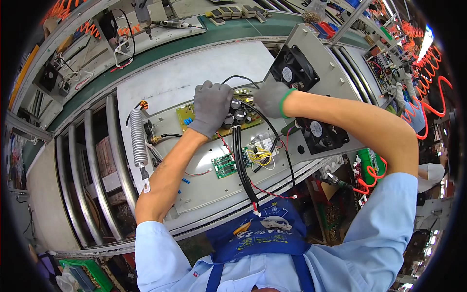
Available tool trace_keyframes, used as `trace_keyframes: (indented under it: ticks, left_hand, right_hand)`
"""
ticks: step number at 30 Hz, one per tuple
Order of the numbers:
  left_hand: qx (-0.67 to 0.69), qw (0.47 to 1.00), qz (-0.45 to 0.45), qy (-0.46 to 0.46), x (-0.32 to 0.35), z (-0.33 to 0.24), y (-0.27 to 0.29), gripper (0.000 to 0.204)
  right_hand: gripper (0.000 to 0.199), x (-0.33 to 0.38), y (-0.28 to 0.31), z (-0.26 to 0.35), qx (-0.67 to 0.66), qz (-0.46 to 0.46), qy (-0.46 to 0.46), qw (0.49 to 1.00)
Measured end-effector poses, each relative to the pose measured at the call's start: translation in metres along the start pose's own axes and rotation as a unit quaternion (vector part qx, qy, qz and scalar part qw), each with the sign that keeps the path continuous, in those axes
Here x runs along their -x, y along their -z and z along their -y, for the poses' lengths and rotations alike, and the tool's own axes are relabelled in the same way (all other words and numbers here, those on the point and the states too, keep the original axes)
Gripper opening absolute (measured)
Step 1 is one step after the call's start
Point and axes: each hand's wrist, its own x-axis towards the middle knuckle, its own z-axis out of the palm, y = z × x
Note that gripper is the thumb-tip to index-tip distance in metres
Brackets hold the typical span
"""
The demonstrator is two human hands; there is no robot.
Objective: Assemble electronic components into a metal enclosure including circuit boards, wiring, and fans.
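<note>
Both my hands wear grey gloves and work over a grey metal chassis (214,187) on a conveyor. My left hand (210,107) is curled over the yellow-green circuit board (188,116) with black capacitors (237,116), fingers closed on something there that I cannot make out. My right hand (270,97) is closed beside it, at the board's far right end, near a black cable (238,78) that loops up between the hands. A bundle of black wires (241,165) runs from the board toward me. A small green board (224,165) lies nearer.
Two black fans (293,72) (318,132) sit on the upright side panel at right. A ribbed silver resistor (138,138) lies at the chassis' left. Yellow wires (262,156) coil mid-chassis. Conveyor rollers (92,180) run left. Orange coiled hoses (428,92) hang at right.
</note>
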Motion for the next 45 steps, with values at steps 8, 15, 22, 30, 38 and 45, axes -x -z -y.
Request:
trace_keyframes:
  ticks: [8, 15, 22, 30, 38, 45]
  left_hand:
    - [0.058, 0.989, -0.133, 0.029, 0.004, 0.003, -0.019, 0.016]
    - [0.2, 0.956, 0.094, 0.193, 0.0, 0.006, -0.01, 0.019]
    - [0.334, 0.92, 0.025, 0.204, 0.004, 0.009, -0.003, 0.024]
    - [0.385, 0.894, 0.054, 0.221, -0.007, 0.012, -0.002, 0.026]
    - [0.392, 0.885, 0.153, 0.201, -0.007, 0.019, 0.0, 0.032]
    - [0.314, 0.935, 0.158, -0.039, 0.002, -0.008, 0.019, 0.018]
  right_hand:
    - [0.022, 0.027, 0.003, -0.006, -0.017, 0.013, -0.027, 0.999]
    - [0.024, -0.018, -0.052, -0.002, 0.047, -0.04, -0.012, 0.998]
    - [0.029, 0.017, 0.008, -0.011, -0.031, 0.029, -0.068, 0.997]
    - [0.029, 0.074, 0.026, -0.034, -0.259, -0.046, 0.031, 0.964]
    - [0.032, 0.077, 0.085, -0.014, -0.573, -0.068, 0.114, 0.808]
    - [0.031, 0.004, 0.105, -0.019, -0.503, -0.147, -0.002, 0.852]
